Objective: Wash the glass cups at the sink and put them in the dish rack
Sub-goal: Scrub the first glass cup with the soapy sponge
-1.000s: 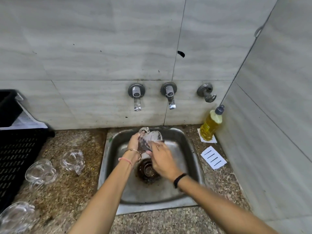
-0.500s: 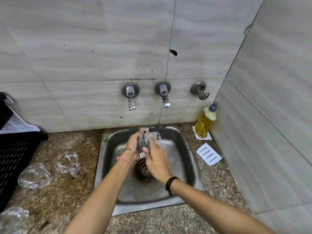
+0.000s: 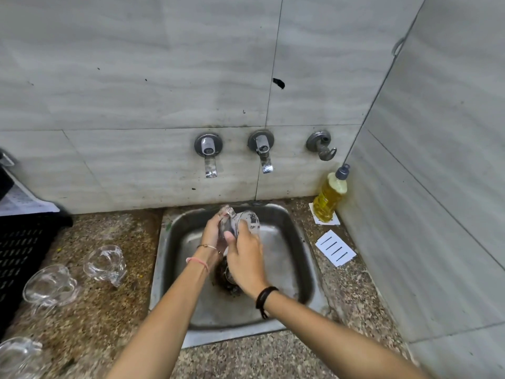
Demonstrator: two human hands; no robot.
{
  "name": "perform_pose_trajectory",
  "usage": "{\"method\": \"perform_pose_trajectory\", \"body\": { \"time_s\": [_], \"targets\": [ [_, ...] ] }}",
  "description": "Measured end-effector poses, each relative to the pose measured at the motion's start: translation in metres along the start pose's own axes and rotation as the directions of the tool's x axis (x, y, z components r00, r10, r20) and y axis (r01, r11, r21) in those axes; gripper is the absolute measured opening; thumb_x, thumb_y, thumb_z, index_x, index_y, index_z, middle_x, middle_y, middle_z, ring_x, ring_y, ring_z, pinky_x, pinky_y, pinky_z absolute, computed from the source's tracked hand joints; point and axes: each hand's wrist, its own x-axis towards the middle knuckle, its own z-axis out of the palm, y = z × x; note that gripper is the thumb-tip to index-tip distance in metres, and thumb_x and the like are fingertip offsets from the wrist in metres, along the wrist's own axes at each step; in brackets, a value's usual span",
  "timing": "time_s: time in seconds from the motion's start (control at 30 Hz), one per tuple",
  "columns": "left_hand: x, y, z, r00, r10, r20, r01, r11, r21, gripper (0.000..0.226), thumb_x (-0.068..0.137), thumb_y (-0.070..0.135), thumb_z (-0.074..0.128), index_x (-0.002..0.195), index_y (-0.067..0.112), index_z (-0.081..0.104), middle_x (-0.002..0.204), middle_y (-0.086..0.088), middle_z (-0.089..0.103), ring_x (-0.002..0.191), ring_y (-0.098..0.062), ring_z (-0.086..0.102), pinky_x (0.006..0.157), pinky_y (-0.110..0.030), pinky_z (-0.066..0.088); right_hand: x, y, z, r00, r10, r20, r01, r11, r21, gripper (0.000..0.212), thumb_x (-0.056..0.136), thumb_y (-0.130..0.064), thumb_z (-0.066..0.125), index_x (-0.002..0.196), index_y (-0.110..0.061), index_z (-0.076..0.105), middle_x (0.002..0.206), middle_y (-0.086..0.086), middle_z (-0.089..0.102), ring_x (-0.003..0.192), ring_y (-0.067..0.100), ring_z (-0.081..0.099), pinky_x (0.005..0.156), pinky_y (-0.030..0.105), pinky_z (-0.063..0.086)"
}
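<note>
Over the sink (image 3: 284,258), centre frame, your left hand (image 3: 211,232) grips the glass cup (image 3: 247,221) from the left and your right hand (image 3: 244,259) curls round its side. Wet glass likely slips: hold firm, rub rim and inside, work low.

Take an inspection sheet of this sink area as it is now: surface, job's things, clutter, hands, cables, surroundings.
Surface: speckled stone counter around a steel sink.
Job's things: one glass cup held over the sink; three more cups on the counter to its left; black dish rack at the far left.
Clutter: yellow soap bottle and lined paper card right of the sink.
Hands: left hand and right hand both grip the glass cup.
Cables: nothing seen.
Surroundings: grey tiled walls, two taps, one wall fitting.
</note>
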Motion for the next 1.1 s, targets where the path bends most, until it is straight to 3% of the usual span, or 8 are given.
{"method": "perform_pose_trajectory", "body": {
  "time_s": [0.13,0.27,0.4,0.5,0.57,0.67,0.93,1.1],
  "targets": [
    [-0.002,0.011,-0.009,0.983,-0.144,0.109,0.145,0.989,-0.001,0.039,0.089,0.038,0.055,0.098,0.002,0.066,0.075,-0.010,0.069,0.058,-0.018,0.064,0.041,-0.020,0.047,0.010,0.017,-0.015,0.955,-0.289,0.072,0.297,0.941,-0.165,0.037,0.085,0.001,0.043,0.121,-0.004,0.050,0.108,0.016,0.065,0.103,0.026,0.052,0.094,0.032,0.031],
    [-0.002,0.013,-0.014,0.970,-0.211,0.123,0.214,0.977,-0.019,0.034,0.086,0.035,0.058,0.088,0.004,0.071,0.073,-0.008,0.070,0.061,-0.019,0.066,0.056,-0.026,0.055,0.040,0.065,-0.027,0.622,-0.702,0.346,0.747,0.400,-0.532,0.037,0.089,-0.017,0.043,0.122,-0.004,0.056,0.121,0.013,0.064,0.120,0.030,0.054,0.110,0.043,0.027],
    [0.003,0.005,-0.006,0.993,-0.114,0.034,0.115,0.993,-0.021,0.028,0.087,0.028,0.057,0.085,0.003,0.068,0.069,-0.008,0.070,0.058,-0.018,0.066,0.060,-0.024,0.054,0.023,0.029,-0.020,0.934,-0.297,0.200,0.335,0.921,-0.197,0.048,0.103,-0.038,0.020,0.121,-0.008,0.053,0.112,0.014,0.065,0.112,0.030,0.057,0.104,0.042,0.034],
    [0.003,0.000,-0.001,0.997,-0.069,0.020,0.069,0.998,0.004,0.026,0.087,0.029,0.058,0.081,0.006,0.066,0.064,-0.005,0.069,0.054,-0.015,0.064,0.060,-0.025,0.051,0.017,0.005,-0.010,0.979,0.128,0.157,-0.153,0.975,0.159,0.037,0.104,-0.036,0.028,0.119,-0.011,0.051,0.116,0.012,0.062,0.110,0.031,0.055,0.090,0.037,0.040],
    [0.003,0.004,0.000,0.994,-0.112,-0.003,0.112,0.993,0.039,0.025,0.087,0.028,0.058,0.079,0.006,0.066,0.061,-0.005,0.067,0.055,-0.016,0.063,0.057,-0.024,0.051,0.012,0.019,-0.015,0.984,-0.137,0.116,0.141,0.990,-0.023,0.033,0.104,-0.029,0.031,0.117,-0.008,0.053,0.111,0.013,0.063,0.108,0.029,0.054,0.093,0.033,0.036],
    [0.008,0.010,0.002,0.970,-0.243,0.008,0.241,0.967,0.077,0.024,0.084,0.028,0.057,0.093,0.007,0.062,0.074,-0.007,0.063,0.065,-0.019,0.059,0.059,-0.026,0.050,0.032,0.075,-0.028,0.702,-0.639,0.315,0.699,0.532,-0.478,0.043,0.099,-0.027,0.032,0.123,-0.002,0.058,0.121,0.014,0.063,0.122,0.029,0.051,0.113,0.039,0.023],
    [0.013,-0.004,0.007,0.998,-0.053,-0.035,0.058,0.983,0.173,0.021,0.086,0.030,0.057,0.069,0.018,0.059,0.055,0.004,0.058,0.047,-0.010,0.054,0.052,-0.023,0.042,0.019,0.014,0.002,0.982,0.187,-0.009,-0.176,0.936,0.306,0.044,0.101,-0.046,0.025,0.111,-0.011,0.050,0.098,0.009,0.065,0.089,0.026,0.060,0.077,0.039,0.047],
    [0.010,0.011,0.006,0.989,-0.149,0.023,0.147,0.986,0.080,0.023,0.088,0.027,0.053,0.079,0.010,0.066,0.066,-0.003,0.065,0.059,-0.015,0.061,0.060,-0.024,0.049,0.026,0.053,-0.023,0.793,-0.602,0.089,0.595,0.737,-0.320,0.039,0.103,-0.032,0.024,0.109,-0.011,0.055,0.095,0.007,0.066,0.094,0.023,0.059,0.099,0.041,0.035]
  ]
}}
